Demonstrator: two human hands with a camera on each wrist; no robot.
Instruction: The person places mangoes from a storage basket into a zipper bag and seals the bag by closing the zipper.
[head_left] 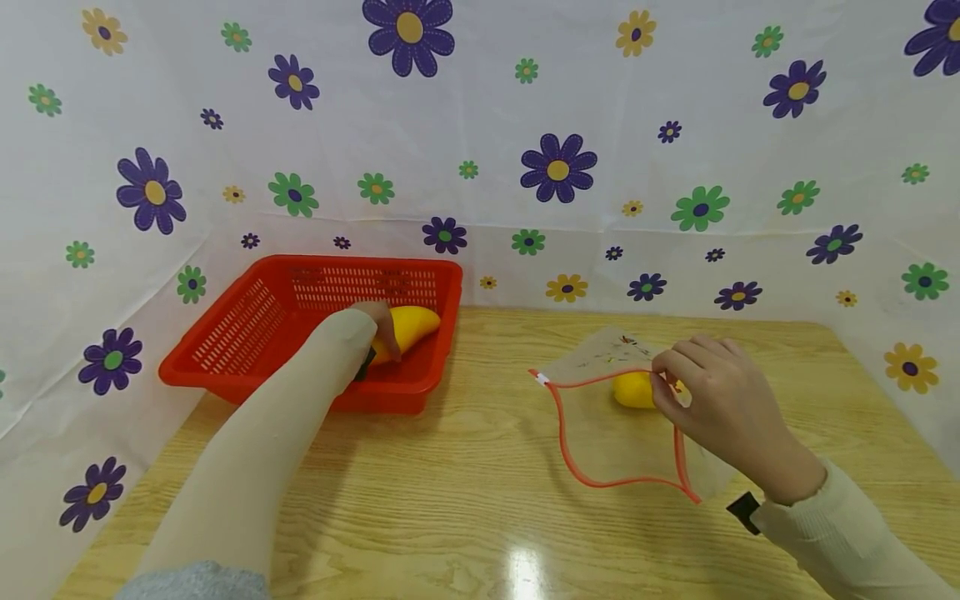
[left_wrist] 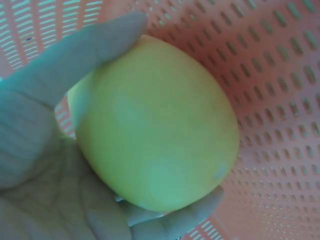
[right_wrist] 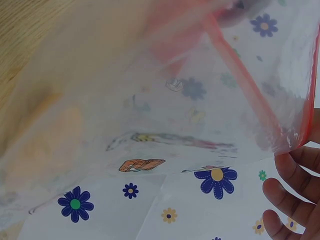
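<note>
Inside the red plastic basket (head_left: 450,333), my left hand (head_left: 381,323) grips a smooth yellow mango (head_left: 414,325). The left wrist view shows the thumb over one side of the mango (left_wrist: 160,125) and fingers curled beneath it. On the right, my right hand (head_left: 720,404) pinches the rim of a clear zip bag (head_left: 618,446) between thumb and fingertips. The bag's mouth, edged in red, gapes toward me. A second yellow fruit (head_left: 633,390) lies in the bag, partly hidden by the hand. Through the plastic in the right wrist view, this fruit (right_wrist: 45,140) is blurred.
A white slider (head_left: 541,379) sits at the left corner of the bag's red zip. Basket and bag are on a wooden table (head_left: 465,500). Behind and beside it hangs a white sheet (head_left: 495,108) with printed flowers. A dark wrist device (head_left: 744,512) is at my right sleeve.
</note>
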